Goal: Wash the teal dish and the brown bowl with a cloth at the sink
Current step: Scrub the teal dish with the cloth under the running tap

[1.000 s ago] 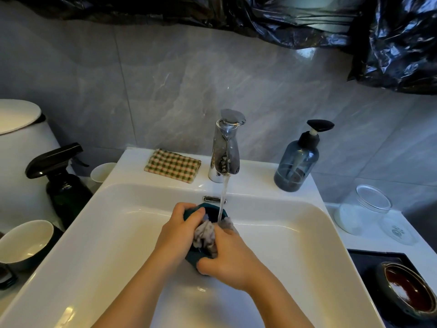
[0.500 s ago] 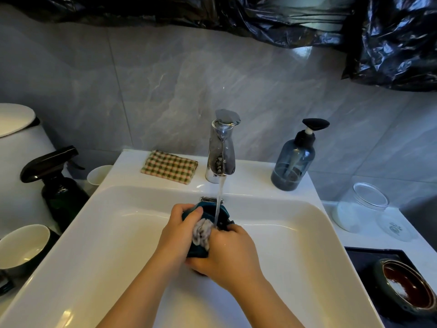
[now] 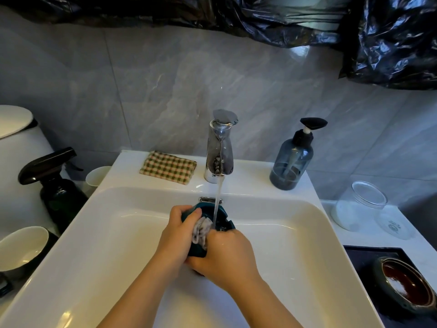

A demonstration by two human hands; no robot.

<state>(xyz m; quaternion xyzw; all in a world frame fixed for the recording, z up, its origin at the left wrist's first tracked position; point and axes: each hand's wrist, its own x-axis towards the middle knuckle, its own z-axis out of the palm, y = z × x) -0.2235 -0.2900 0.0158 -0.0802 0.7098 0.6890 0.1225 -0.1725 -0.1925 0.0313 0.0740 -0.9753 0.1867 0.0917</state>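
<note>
This looks like a home washroom. A white ceramic sink (image 3: 248,176) carries a chrome faucet (image 3: 220,150) on its back ledge, with water running. Right of the faucet stands a blue-grey soap pump bottle (image 3: 292,162), and left of it lies a folded checked cloth (image 3: 168,167). Further left are a white cup (image 3: 97,176) and a dark spray bottle (image 3: 56,185). Behind the faucet rise grey marbled wall tiles (image 3: 165,91), with black plastic sheeting (image 3: 390,43) above. Far right, a glass jar (image 3: 357,207) sits on a white worktop (image 3: 411,240).
</note>
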